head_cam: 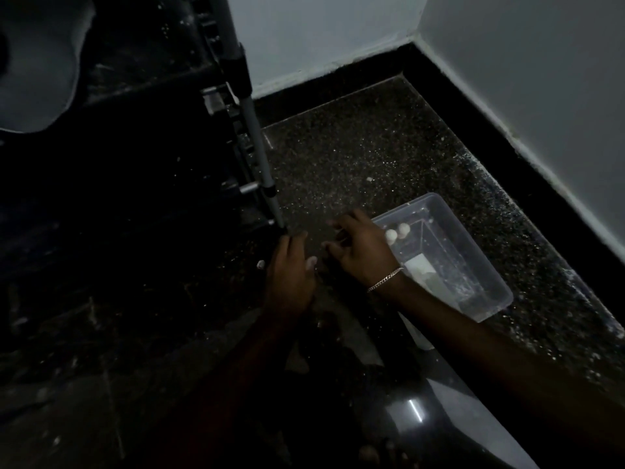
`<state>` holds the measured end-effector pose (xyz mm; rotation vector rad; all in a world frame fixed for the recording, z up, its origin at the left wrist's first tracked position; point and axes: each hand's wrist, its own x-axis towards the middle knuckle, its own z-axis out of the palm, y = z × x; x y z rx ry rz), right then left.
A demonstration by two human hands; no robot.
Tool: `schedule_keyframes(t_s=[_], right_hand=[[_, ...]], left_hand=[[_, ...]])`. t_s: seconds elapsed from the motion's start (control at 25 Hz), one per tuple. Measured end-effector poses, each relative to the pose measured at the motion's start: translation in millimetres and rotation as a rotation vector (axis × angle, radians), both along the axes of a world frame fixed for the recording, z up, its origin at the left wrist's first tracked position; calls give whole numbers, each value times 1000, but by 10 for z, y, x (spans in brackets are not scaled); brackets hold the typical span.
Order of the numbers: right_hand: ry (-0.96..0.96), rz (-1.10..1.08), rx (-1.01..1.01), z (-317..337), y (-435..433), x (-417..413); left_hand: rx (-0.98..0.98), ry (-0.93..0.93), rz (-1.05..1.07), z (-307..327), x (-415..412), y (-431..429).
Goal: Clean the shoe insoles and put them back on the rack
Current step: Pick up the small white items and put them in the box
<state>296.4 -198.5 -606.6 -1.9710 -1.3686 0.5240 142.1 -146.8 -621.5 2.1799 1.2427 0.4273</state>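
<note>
Insoles: unseen, too dark. Left hand (290, 277) and right hand (363, 253) at centre, between rack (252, 130) and tub (473, 252); grips unreadable. Likely cleaning; next, racking.

Rack (252, 130) left; tub (500, 292) right, on floor (355, 147) near wall (524, 79).

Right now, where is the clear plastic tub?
Head view, right of centre: the clear plastic tub sits on the floor beside the right hand, near the right wall.
</note>
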Motion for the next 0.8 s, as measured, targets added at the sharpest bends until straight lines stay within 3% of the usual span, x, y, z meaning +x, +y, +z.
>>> schedule_keyframes(t_s=[0.24, 0.4, 0.8], right_hand=[[69, 88, -215, -196, 386, -513], [176, 107, -365, -362, 592, -802], [64, 154, -467, -599, 863, -1034]], left_hand=[[-98, 60, 249, -156, -598, 293], [-298, 0, 404, -350, -805, 387], [-390, -54, 554, -365, -601, 475]])
